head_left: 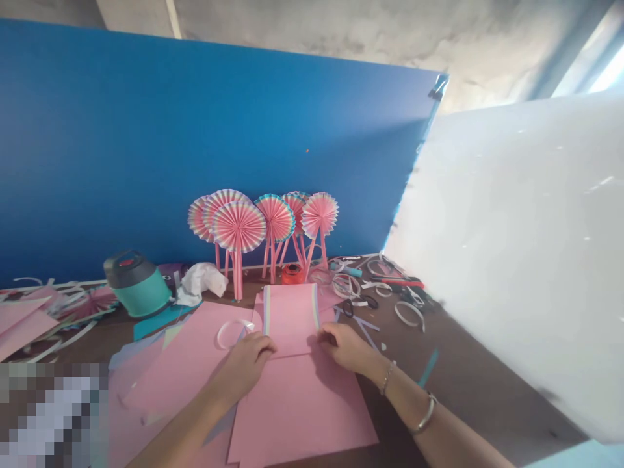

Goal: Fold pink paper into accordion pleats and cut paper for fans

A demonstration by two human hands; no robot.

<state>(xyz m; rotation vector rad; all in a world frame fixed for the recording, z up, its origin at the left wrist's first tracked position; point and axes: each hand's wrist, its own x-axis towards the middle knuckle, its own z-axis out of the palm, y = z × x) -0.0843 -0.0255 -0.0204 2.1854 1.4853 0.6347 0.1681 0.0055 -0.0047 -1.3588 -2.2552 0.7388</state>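
A pink paper sheet (pixel 291 318) with pale striped bands along its two side edges lies before me, its far end curling up. My left hand (pixel 251 359) is closed at its near left corner, fingertips pinched on the edge. At the near right corner my right hand (pixel 342 346) is closed in the same way, the fingers curled over the edge. Beneath the banded sheet lie larger plain pink sheets (pixel 307 409). A loose pale paper strip (pixel 227 335) curls beside my left hand.
Several pink pleated paper fans (pixel 238 226) on sticks lean against a blue board (pixel 219 117). A teal and grey container (pixel 137 286), crumpled white material (pixel 201 283), a red round object (pixel 292 274), scissors (pixel 358 305) and paper scraps lie around. A white board (pixel 526 247) stands at right.
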